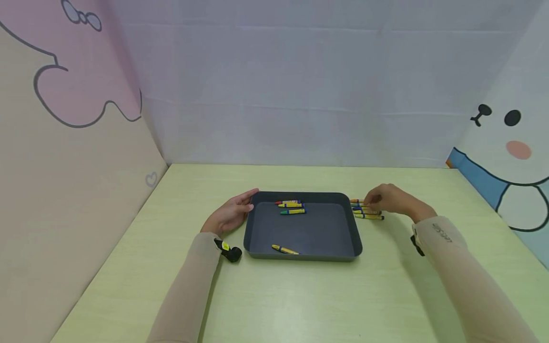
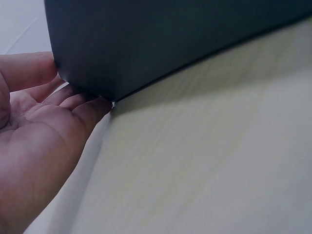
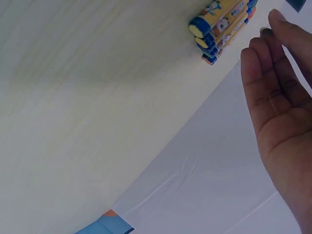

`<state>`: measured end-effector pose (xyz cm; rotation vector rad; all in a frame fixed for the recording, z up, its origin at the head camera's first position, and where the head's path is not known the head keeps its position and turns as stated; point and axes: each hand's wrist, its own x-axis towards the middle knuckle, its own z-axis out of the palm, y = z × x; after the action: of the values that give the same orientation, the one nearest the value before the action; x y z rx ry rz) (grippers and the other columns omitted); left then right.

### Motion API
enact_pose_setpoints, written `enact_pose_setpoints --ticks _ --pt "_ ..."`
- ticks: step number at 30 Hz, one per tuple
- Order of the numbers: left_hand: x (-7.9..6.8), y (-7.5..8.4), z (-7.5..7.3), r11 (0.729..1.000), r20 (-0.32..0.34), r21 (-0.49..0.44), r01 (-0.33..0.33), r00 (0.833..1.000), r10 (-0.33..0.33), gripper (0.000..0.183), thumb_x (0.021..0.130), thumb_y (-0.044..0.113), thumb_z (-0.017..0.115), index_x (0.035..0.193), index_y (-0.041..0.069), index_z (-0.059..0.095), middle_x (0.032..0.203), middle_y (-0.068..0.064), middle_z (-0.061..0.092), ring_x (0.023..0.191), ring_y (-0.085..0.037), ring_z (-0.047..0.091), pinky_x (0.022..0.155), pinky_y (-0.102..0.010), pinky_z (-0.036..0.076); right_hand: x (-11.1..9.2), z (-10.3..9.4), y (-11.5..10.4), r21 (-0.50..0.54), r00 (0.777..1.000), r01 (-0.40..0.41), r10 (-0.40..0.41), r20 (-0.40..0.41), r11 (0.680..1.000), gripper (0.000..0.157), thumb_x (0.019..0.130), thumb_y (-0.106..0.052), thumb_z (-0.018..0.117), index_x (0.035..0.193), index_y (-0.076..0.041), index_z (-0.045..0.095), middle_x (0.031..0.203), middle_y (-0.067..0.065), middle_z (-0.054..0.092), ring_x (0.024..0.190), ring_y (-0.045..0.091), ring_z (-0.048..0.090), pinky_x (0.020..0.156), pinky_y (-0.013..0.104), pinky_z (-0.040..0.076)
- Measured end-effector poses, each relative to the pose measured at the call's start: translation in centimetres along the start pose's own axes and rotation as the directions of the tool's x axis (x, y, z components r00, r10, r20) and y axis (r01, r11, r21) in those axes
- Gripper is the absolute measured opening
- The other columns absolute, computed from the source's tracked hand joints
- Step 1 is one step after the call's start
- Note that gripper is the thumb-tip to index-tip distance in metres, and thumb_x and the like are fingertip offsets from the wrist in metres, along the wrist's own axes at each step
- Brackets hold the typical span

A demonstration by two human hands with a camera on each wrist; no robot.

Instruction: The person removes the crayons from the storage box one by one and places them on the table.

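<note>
A dark grey tray point(image 1: 302, 233) lies on the table. My left hand point(image 1: 231, 212) is at its back left corner. In the left wrist view the thumb and fingertips of this hand point(image 2: 46, 122) touch the tray's outer wall point(image 2: 146, 44). To the tray's right, several wrapped crayons point(image 1: 369, 216) lie side by side. Over their back end is my right hand point(image 1: 392, 200), thumb and fingers brought together. In the right wrist view a small dark-ended crayon point(image 3: 264, 31) shows between the fingertips, mostly hidden by the hand. The other crayons point(image 3: 219, 24) lie beside it.
Inside the tray, a red crayon point(image 1: 287, 202), a yellow crayon point(image 1: 291, 206) and a green crayon point(image 1: 293, 211) lie near the back wall. Another yellow crayon point(image 1: 284, 249) rests by the front wall. White and printed panels point(image 1: 274, 95) enclose the table.
</note>
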<state>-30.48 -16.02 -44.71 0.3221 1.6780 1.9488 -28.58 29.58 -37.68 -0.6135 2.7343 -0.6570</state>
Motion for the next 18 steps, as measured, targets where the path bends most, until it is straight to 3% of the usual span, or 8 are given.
enact_pose_setpoints --ticks 18 --pt "0.1 -0.1 -0.2 1.0 -0.004 0.004 0.003 1.0 -0.003 0.064 0.099 -0.005 0.039 0.156 0.015 0.015 0.162 -0.001 -0.015 0.147 -0.021 -0.018 0.121 -0.04 0.001 2.1 -0.9 -4.0 0.033 0.998 0.064 -0.065 0.017 0.997 0.025 0.092 -0.01 0.063 0.114 0.001 0.068 0.107 0.015 0.071 0.096 0.026 0.068 0.084 0.043 0.054"
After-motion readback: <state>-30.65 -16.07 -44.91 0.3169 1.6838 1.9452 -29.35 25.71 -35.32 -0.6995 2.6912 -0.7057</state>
